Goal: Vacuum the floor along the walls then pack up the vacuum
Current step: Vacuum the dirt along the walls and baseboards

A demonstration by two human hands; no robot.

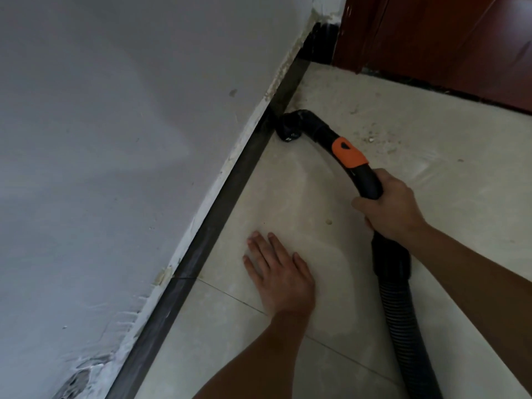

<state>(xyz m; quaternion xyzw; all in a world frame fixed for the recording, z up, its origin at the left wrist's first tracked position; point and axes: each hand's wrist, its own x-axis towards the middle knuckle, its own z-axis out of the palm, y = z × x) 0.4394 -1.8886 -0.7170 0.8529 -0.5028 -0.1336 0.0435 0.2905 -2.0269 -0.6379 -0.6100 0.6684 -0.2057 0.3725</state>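
- grey wall [115, 139] on left, scuffed paint, dark baseboard [224, 194] running along its foot
- left hand [280, 275] flat on floor [288, 203] tile, fingers straight, holding nothing
- vacuum nozzle [289, 126] black, tip pressed against baseboard
- orange collar [348, 152] on curved handle tube behind nozzle
- right hand [391, 208] wrapped round black handle, above ribbed hose [403, 312]
- dust and grit [371, 133] on tile right of nozzle
- red-brown wooden door [446, 38] top right
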